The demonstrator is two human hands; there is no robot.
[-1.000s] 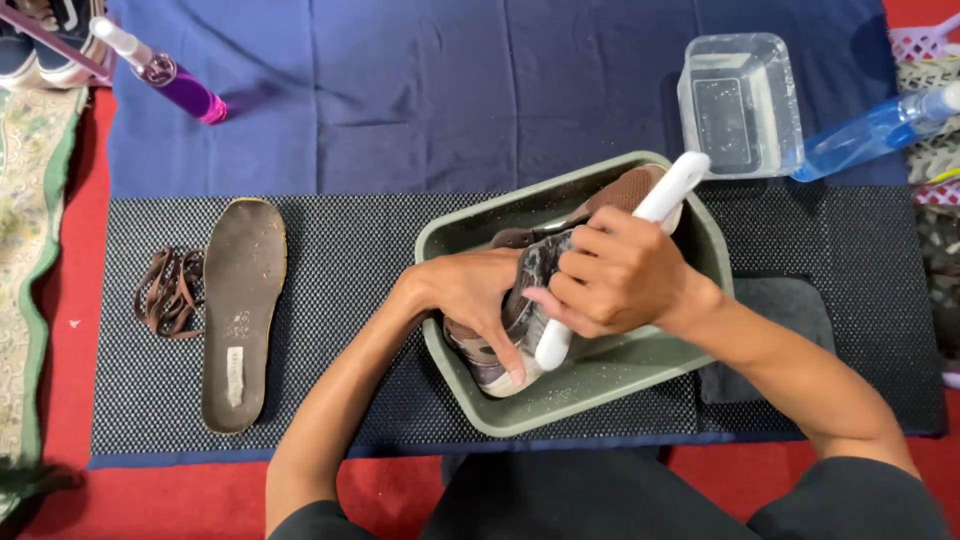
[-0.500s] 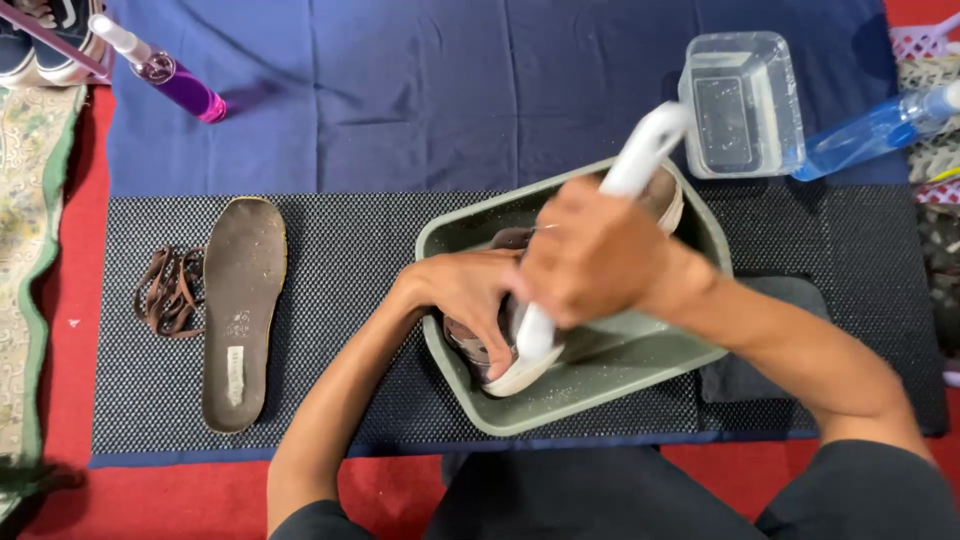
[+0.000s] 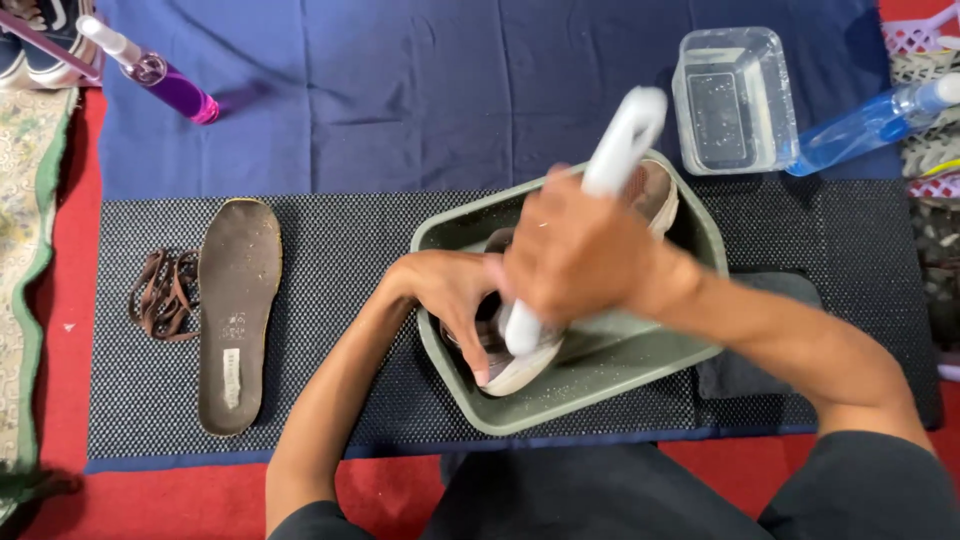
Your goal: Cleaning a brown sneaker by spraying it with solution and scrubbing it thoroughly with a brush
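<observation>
Red carpet underlies a dark blue cloth point(image 3: 400, 110) and a black dotted rubber mat point(image 3: 340, 300), seen from above. On the mat sits a grey-green rectangular plastic tub point(image 3: 600, 385), tilted a little askew. Inside it lies a worn brown and off-white shoe point(image 3: 530, 365), toe towards the wearer of the camera, kept in the tub likely to catch drips. The left hand point(image 3: 450, 295) steadies the shoe, its fingers curled over the upper and clamped on it. The right hand point(image 3: 575, 255) is wrapped tight round a white plastic brush handle point(image 3: 625, 135), whose lower end presses on the shoe; the bristles are hidden, and motion blur makes the brush head hard to judge. Left on the mat lie a dark brown removed insole point(image 3: 235, 310) and, just beside it, a bundle of brown laces point(image 3: 160, 295). Beyond the tub stand a clear square container of water point(image 3: 735, 100) and a blue spray bottle point(image 3: 870, 125); a purple bottle point(image 3: 165, 80) lies far left.
</observation>
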